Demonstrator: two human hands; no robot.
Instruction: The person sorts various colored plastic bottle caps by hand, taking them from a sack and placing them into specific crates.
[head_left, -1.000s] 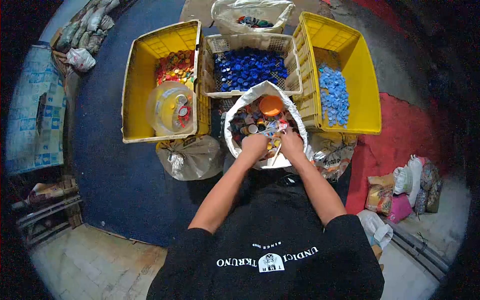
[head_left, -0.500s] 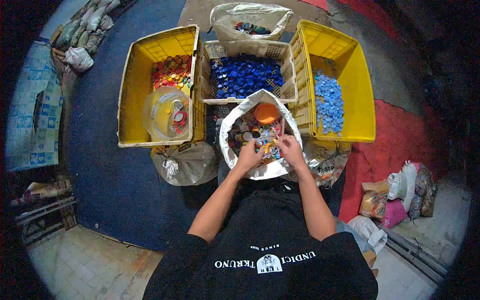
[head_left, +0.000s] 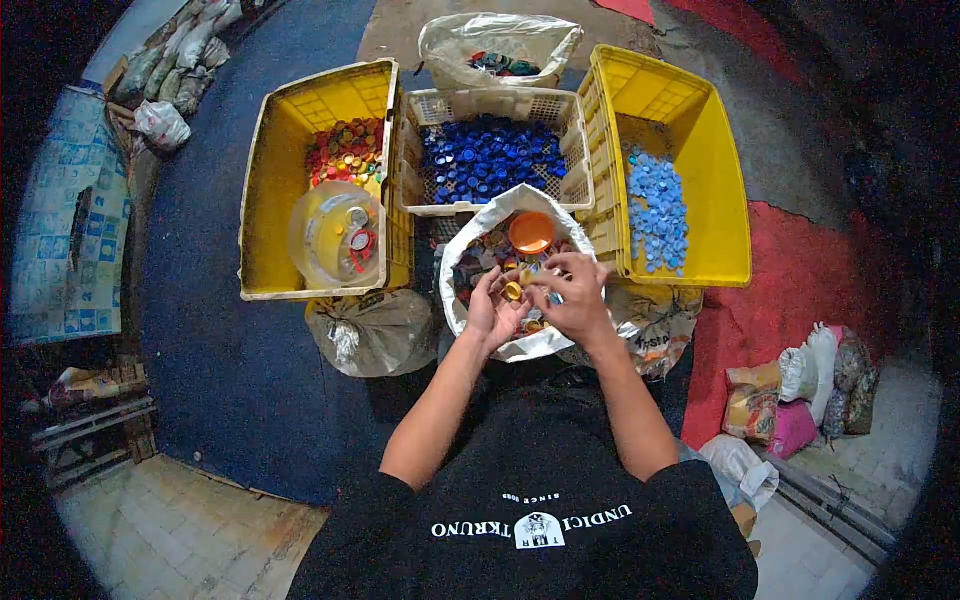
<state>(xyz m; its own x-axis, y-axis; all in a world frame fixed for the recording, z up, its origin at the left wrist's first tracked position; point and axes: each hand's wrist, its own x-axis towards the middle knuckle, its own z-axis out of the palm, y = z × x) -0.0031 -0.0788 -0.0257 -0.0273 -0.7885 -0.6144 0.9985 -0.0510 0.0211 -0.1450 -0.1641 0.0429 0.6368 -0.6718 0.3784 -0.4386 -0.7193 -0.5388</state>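
Both my hands are over a white sack (head_left: 463, 222) of mixed bottle caps, its rim rolled open. My left hand (head_left: 494, 308) is palm up with curled fingers, and a yellow cap (head_left: 513, 291) rests at its fingertips. Just to the right, my right hand (head_left: 575, 298) is bent over the sack, its fingers partly blurred; a small yellowish piece shows near its fingertips, and whether it is gripped is unclear. An orange round lid (head_left: 532, 233) lies in the sack beyond my hands.
Behind the sack stands a white crate (head_left: 500, 209) of dark blue caps. A yellow crate (head_left: 262, 240) with red and yellow caps and a clear tub (head_left: 310, 235) is left; another yellow crate (head_left: 715, 200) with light blue caps is right. Tied sacks (head_left: 375, 330) flank the open sack.
My left hand has turned palm up with a yellow cap at its fingers. My right hand has risen slightly and moved over the sack's right part, its fingers spread more.
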